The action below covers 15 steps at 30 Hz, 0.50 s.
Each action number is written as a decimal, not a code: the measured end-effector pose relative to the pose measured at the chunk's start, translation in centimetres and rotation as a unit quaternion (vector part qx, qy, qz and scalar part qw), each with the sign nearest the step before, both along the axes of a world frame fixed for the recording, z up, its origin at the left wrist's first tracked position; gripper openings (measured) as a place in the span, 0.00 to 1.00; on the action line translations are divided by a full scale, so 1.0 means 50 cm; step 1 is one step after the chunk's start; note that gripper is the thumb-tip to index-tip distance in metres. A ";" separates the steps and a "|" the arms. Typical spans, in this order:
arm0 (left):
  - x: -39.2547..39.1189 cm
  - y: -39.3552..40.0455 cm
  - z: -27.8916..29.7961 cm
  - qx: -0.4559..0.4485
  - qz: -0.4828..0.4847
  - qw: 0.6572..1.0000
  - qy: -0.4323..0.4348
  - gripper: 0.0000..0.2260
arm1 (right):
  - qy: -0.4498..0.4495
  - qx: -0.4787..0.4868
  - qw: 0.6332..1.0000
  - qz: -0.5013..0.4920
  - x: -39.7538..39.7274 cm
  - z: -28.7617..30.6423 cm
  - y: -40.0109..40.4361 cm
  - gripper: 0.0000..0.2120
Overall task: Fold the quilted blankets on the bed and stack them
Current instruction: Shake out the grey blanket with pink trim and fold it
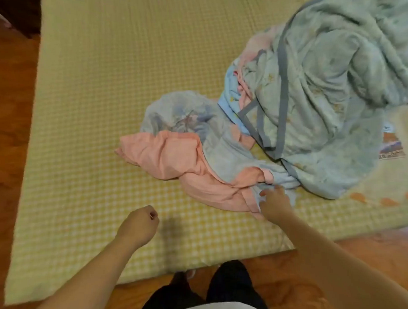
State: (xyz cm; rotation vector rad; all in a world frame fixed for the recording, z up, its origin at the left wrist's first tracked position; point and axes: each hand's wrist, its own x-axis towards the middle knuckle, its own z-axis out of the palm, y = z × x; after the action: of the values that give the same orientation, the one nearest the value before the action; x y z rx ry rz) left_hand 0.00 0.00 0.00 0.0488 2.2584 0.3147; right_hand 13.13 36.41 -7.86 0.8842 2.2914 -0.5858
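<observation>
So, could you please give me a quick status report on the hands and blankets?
Right hand grips crumpled pink-and-pale-blue quilted blanket. Left hand fisted, empty, over yellow checked bed. Green grey-trimmed quilted blanket heaped, overlapping it. Nothing folded.

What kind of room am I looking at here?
Most likely a bedroom in a home. A wide bed with a yellow checked cover fills the view, crumpled quilted blankets lie heaped on it, and a wooden floor runs around it.
</observation>
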 end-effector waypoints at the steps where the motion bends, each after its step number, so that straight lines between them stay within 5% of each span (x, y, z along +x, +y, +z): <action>1: 0.002 0.005 -0.008 0.011 0.009 1.000 0.009 0.07 | 0.006 0.037 0.998 0.041 -0.018 -0.022 0.019 0.19; 7: 0.047 0.038 -0.002 0.026 0.050 0.998 -0.011 0.07 | -0.078 0.067 0.992 0.070 -0.108 -0.061 0.072 0.25; 10: 0.073 0.058 -0.001 0.061 0.068 0.996 -0.020 0.07 | 0.030 0.028 0.999 0.016 -0.126 0.005 0.045 0.21; 13: 0.087 0.090 0.007 0.119 0.078 0.990 -0.021 0.07 | 0.116 -0.181 0.969 -0.120 -0.097 0.109 0.008 0.09; 15: 0.088 0.111 0.020 0.167 0.040 0.985 -0.021 0.15 | 0.057 -0.320 0.940 -0.104 -0.062 0.203 -0.013 0.09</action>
State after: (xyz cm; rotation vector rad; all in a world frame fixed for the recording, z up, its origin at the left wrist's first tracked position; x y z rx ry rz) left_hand 4.42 5.53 0.99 0.1265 2.1470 0.7283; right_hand 10.02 35.77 2.27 0.7733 1.9057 -1.4068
